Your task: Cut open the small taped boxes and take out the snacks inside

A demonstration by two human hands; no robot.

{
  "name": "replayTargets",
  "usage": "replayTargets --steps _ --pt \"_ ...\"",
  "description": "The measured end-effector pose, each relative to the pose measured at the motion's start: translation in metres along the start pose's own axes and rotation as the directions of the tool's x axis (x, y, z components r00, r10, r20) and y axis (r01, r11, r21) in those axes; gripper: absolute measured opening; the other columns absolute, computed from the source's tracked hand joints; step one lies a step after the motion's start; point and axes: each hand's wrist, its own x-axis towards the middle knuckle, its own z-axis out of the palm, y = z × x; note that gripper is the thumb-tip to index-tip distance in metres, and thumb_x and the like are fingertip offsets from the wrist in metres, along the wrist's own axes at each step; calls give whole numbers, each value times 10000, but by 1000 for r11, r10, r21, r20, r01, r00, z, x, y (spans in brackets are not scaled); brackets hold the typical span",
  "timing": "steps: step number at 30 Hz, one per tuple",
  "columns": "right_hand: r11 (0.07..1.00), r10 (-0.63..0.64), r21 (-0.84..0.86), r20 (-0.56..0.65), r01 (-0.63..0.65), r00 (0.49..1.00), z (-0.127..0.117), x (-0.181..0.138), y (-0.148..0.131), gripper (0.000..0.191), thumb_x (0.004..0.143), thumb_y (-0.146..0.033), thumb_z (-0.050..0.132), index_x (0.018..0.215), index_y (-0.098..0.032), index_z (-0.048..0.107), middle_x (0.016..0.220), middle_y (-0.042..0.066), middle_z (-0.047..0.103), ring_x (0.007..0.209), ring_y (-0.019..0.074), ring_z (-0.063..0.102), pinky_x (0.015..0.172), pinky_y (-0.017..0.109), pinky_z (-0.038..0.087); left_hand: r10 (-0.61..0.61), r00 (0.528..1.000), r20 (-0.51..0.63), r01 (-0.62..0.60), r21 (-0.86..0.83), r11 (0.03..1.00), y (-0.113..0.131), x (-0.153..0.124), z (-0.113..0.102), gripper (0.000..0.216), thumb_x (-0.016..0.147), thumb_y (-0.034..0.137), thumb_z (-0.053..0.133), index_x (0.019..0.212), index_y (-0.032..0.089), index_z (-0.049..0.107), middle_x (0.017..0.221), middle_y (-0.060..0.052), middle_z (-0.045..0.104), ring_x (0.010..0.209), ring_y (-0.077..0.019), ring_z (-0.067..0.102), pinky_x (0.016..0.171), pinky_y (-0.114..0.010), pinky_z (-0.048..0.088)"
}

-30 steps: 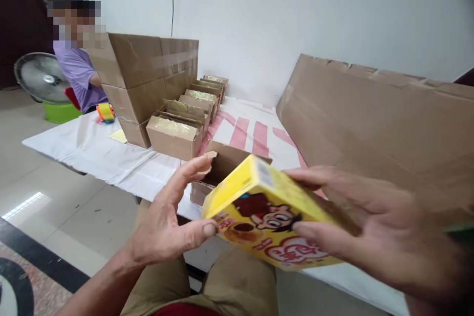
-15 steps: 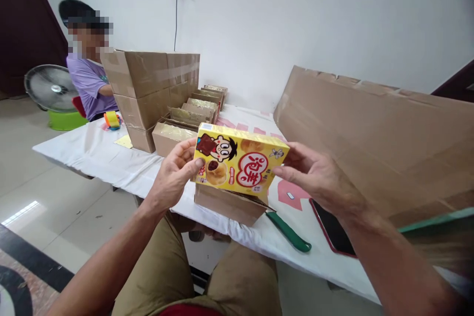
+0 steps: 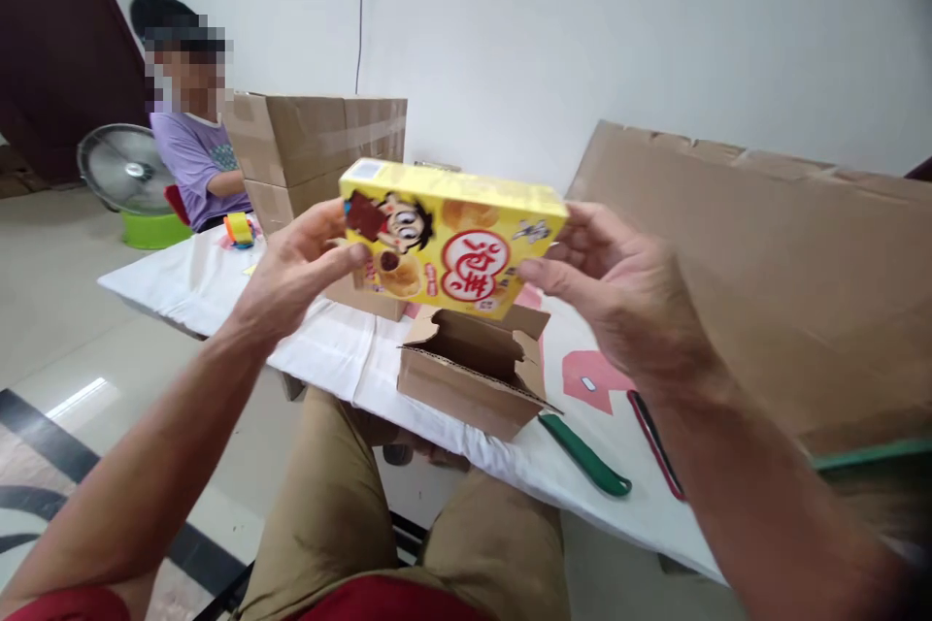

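Note:
Between my two hands I hold a yellow snack box [image 3: 458, 243], printed with a cartoon face, puffs and red-and-white lettering. My left hand [image 3: 298, 262] grips its left end, thumb on the front face. On the right end my right hand [image 3: 612, 281] is closed, thumb also on the front and fingers behind. Below it, apart from it, a small cardboard box [image 3: 466, 388] stands on the table with its flaps up and its dark inside showing. A green-handled tool [image 3: 586, 456] lies beside that box; its other end is hidden.
Stacked taped cartons [image 3: 313, 141] stand at the back left, near a tape roll [image 3: 238, 230]. A big cardboard sheet or carton [image 3: 757, 262] fills the right. A phone edge [image 3: 655, 446] shows by my right forearm. A person in a purple shirt [image 3: 193, 155] sits beyond, near a fan [image 3: 123, 170].
My hands have lifted the yellow snack box up and towards me, off the small cardboard box, whose opening now shows. The camera view has shifted slightly.

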Motion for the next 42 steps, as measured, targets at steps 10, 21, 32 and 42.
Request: replayTargets --steps 10,21,32,42 --pt "935 54 -355 106 -13 993 203 -41 101 553 916 -158 533 1462 -83 492 1348 190 646 1249 293 619 1036 458 546 -328 893 -307 427 354 832 -54 -100 -146 329 686 413 782 914 180 733 663 1 671 548 -121 523 489 -233 421" --pt "793 180 -524 -283 -310 942 233 -36 246 518 965 -277 430 1456 -119 475 1411 214 607 1306 327 566 1062 500 457 -449 833 -324 526 209 824 -202 -43 -114 387 650 340 657 1001 190 718 886 -30 757 687 -163 641 567 -247 489" --pt "843 231 -423 -274 -333 933 245 -65 309 622 907 -289 467 1502 -141 361 1343 202 603 1061 266 673 927 436 548 -429 762 -486 570 190 799 -270 -58 -107 644 760 417 726 1331 151 593 1180 -145 679 744 -161 642 614 -285 528" --pt "830 245 -444 -254 -338 936 246 -63 308 619 885 -272 495 1484 -137 419 1271 186 662 1078 285 675 933 453 535 -388 762 -519 569 250 783 -274 -43 -93 536 815 402 682 1285 168 572 1186 -125 664 901 -220 680 811 -385 585"
